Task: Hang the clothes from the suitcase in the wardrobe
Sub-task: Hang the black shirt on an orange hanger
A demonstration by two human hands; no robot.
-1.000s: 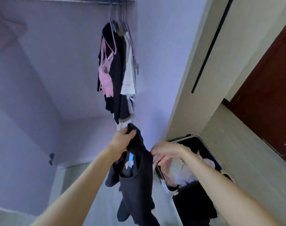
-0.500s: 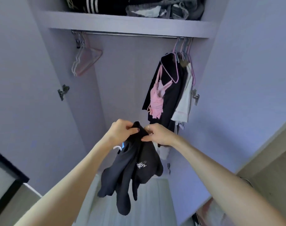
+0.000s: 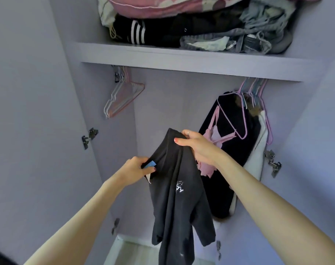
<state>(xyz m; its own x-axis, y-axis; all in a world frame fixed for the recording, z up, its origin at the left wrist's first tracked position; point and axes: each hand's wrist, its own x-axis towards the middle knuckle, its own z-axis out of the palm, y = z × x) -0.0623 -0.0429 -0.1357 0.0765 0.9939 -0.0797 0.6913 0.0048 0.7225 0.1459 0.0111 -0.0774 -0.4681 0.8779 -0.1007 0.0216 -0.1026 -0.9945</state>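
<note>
Black T-shirt (image 3: pixel 174 192) hangs inside lilac wardrobe (image 3: pixel 38 111); right hand (image 3: pixel 193 145) grips its top, left hand (image 3: pixel 137 170) pinches collar. Empty hangers (image 3: pixel 122 96) left, shelf (image 3: pixel 182 59) above.

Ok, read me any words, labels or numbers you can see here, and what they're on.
White print on the black cotton T-shirt: only a "y" shows, the rest is hidden in folds.
Small blue tag at its collar: too small to read.
White label below it: edge-on, unreadable.
Nothing else carries text.
</note>
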